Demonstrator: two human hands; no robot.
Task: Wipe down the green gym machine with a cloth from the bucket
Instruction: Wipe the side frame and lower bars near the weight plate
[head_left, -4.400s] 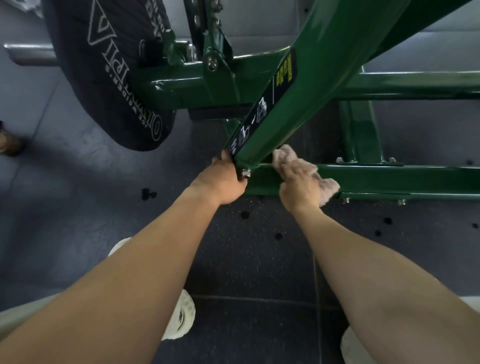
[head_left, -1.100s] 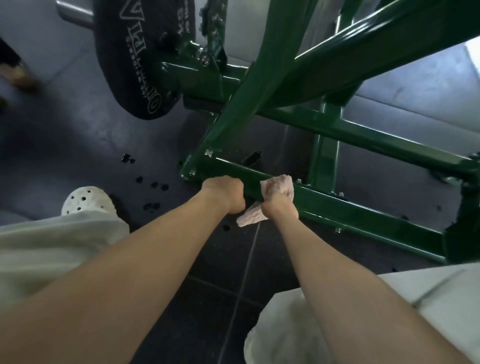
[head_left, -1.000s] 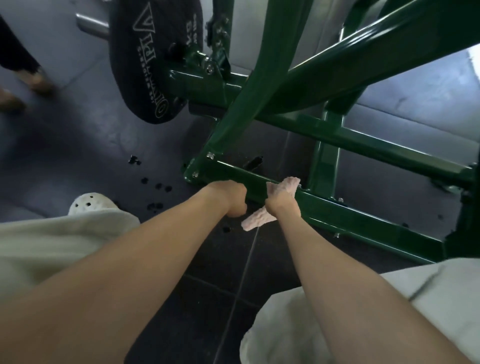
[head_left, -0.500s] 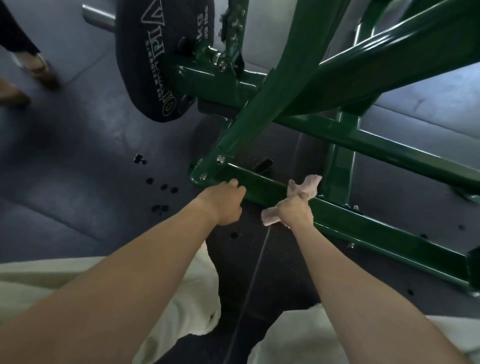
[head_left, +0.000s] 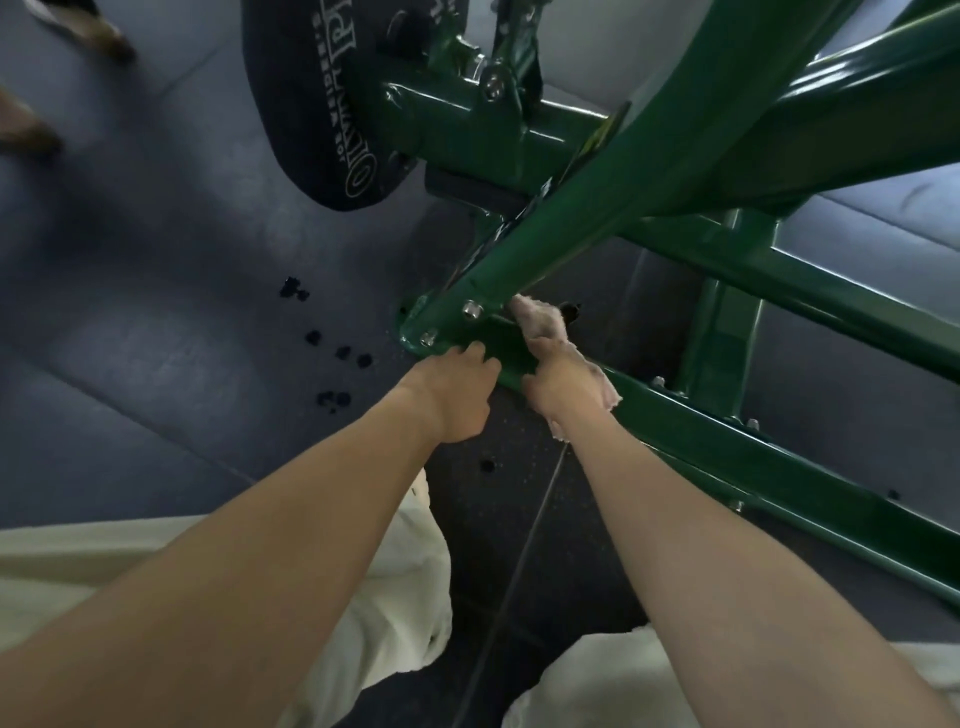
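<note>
The green gym machine (head_left: 727, 457) fills the upper right, its low base bar running from the bolted corner foot down to the right. My right hand (head_left: 558, 384) grips a pale pink cloth (head_left: 540, 322) and presses it on the base bar just right of the slanted upright's foot. One end of the cloth pokes up against the upright. My left hand (head_left: 452, 387) holds the near edge of the same bar beside the corner bolts, fingers curled over it. No bucket is in view.
A black weight plate (head_left: 332, 104) hangs on the machine at the top centre. Dark rubber floor mats (head_left: 156, 312) carry small black crumbs near the foot. Another person's feet (head_left: 31, 130) show at the top left. My pale trouser knees (head_left: 395, 582) lie below.
My right hand has slid the cloth left along the base bar, up to the foot of the slanted upright. My left hand stays on the bar near the corner. The view moved closer.
</note>
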